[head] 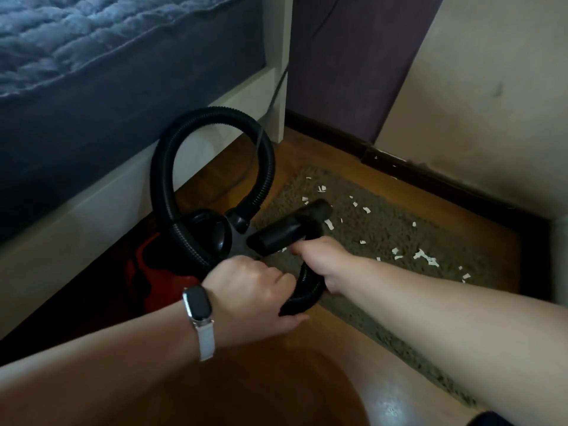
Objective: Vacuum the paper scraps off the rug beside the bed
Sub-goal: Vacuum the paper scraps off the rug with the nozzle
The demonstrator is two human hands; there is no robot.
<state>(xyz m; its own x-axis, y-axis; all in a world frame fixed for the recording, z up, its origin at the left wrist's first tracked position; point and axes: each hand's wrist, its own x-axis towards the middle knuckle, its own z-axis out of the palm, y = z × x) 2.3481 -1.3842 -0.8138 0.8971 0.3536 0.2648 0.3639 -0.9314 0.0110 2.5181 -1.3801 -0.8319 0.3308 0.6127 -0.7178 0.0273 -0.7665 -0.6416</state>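
Note:
A red and black vacuum cleaner [153,272] stands on the wooden floor beside the bed, partly hidden by my arms. Its black ribbed hose [172,155] loops up in front of the bed frame. My left hand [249,293], with a watch on the wrist, is closed around the hose low down. My right hand [322,259] grips the black handle and nozzle piece [292,229] above the near edge of the olive rug [384,229]. Several white paper scraps [425,258] lie scattered over the rug.
The bed [92,56] with a blue quilt and white frame fills the upper left. A thin cord [273,99] runs down by the bedpost. A dark baseboard [430,176] and cream wall border the rug at the right. Wooden floor [276,379] lies in front.

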